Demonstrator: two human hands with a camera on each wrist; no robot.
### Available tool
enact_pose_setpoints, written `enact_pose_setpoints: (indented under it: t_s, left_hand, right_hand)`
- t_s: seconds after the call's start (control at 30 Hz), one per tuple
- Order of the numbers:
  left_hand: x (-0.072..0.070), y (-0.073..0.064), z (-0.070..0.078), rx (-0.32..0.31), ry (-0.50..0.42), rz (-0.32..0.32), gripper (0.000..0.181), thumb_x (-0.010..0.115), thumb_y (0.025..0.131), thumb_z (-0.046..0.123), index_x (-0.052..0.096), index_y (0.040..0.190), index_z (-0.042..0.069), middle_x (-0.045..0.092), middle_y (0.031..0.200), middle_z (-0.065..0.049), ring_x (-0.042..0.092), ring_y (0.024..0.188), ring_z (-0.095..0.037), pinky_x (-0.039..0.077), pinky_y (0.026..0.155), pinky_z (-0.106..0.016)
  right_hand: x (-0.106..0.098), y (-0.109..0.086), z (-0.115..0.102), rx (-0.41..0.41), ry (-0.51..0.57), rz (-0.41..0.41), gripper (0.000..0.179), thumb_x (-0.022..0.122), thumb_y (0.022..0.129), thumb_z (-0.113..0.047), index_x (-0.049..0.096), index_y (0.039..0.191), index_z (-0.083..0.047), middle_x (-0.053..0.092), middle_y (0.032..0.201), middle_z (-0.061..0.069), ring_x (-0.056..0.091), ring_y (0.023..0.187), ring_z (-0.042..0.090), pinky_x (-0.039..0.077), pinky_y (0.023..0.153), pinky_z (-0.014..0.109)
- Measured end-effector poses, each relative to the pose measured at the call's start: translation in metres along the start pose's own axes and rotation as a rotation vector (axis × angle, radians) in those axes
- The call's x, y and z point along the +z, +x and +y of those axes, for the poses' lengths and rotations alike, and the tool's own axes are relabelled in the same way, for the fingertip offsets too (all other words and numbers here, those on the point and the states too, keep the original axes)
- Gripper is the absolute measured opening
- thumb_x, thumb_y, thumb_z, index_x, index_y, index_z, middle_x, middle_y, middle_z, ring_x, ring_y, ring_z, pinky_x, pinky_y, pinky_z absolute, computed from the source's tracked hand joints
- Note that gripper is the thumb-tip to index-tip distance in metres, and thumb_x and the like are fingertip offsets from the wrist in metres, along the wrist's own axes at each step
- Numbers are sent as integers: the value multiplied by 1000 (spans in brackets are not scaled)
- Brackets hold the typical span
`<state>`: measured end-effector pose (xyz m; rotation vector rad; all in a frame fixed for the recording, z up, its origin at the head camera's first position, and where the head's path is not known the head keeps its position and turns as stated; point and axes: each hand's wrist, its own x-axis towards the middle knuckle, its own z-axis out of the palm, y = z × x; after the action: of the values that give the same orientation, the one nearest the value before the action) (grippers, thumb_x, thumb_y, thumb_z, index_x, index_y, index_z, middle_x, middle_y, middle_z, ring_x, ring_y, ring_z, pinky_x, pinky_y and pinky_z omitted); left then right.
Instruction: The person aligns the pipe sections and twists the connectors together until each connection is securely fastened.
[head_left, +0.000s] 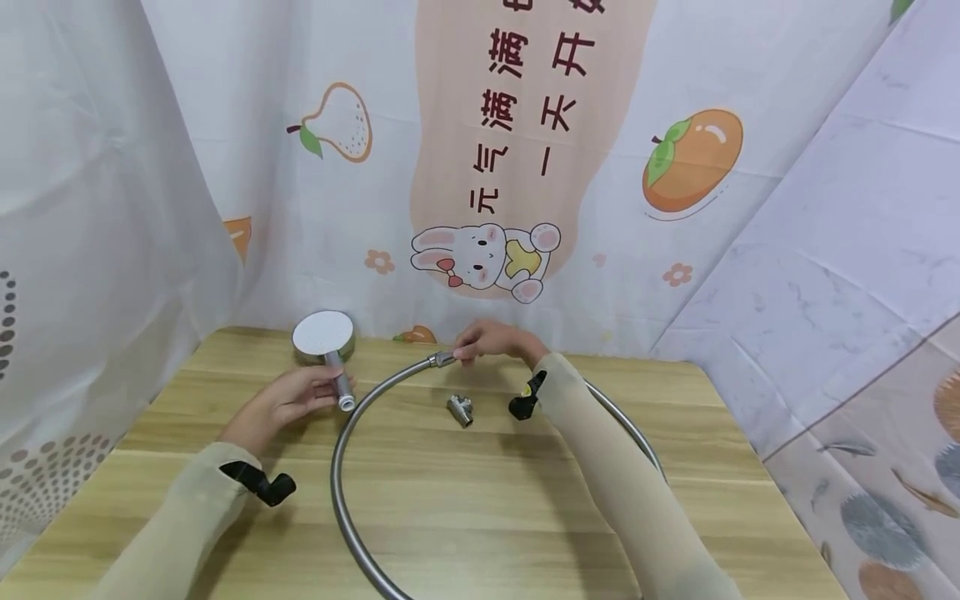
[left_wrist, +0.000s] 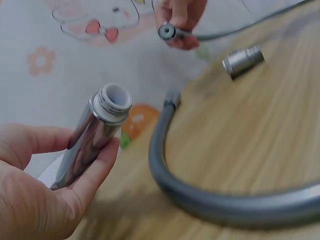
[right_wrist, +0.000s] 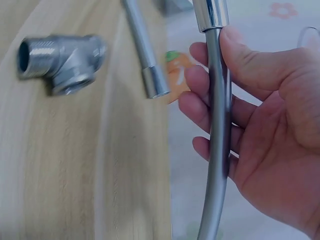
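Observation:
My left hand [head_left: 303, 393] grips a chrome shower head [head_left: 323, 333] by its handle, the white spray face turned up. In the left wrist view the white threaded end of the handle [left_wrist: 112, 107] points up, between thumb and fingers [left_wrist: 102, 170]. My right hand [head_left: 491, 340] holds a grey metal shower hose [right_wrist: 219, 110] just below its chrome connector [right_wrist: 210, 14], fingers curled round it. The hose's other end [right_wrist: 155, 82] lies on the table beside this hand. Between the hands, nearer the right, a chrome tee fitting [head_left: 460, 410] lies on the wood.
The hose [head_left: 341, 500] curves in a wide loop over the wooden table [head_left: 480, 517], passing under the right forearm [head_left: 630, 483]. A printed curtain [head_left: 345, 242] hangs behind the table's back edge, with more fabric at both sides.

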<state>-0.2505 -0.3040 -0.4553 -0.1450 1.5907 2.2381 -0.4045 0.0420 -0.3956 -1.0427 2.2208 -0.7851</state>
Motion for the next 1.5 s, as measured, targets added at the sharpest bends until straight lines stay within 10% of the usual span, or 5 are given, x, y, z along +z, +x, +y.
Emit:
enact_pose_setpoints:
  t_s: [0.63, 0.97, 1.5]
  left_hand:
    - [76, 16, 27, 321, -9, 27, 73, 52, 105, 5, 9, 164, 6, 71, 109, 13, 72, 101, -6, 56, 89, -25]
    - [103, 38, 38, 408, -63, 29, 72, 55, 103, 3, 20, 164, 18, 63, 124, 1, 72, 106, -12, 57, 95, -30]
    - [148, 62, 61, 494, -133, -52, 65, 52, 104, 0, 23, 162, 5, 65, 119, 1, 71, 104, -10, 57, 92, -26]
  right_hand:
    - [-4, -43, 10, -107, 200, 303, 22, 60, 104, -15, 73, 106, 2, 66, 81, 2, 59, 77, 15, 50, 74, 29]
    - [-6, -69, 5, -194, 181, 518, 18, 62, 102, -9, 74, 111, 2, 70, 89, 14, 61, 80, 17, 53, 74, 27]
    - [-1, -86, 2, -245, 200, 674, 22, 63, 100, -6, 71, 117, 5, 72, 107, 24, 69, 90, 7, 59, 84, 32]
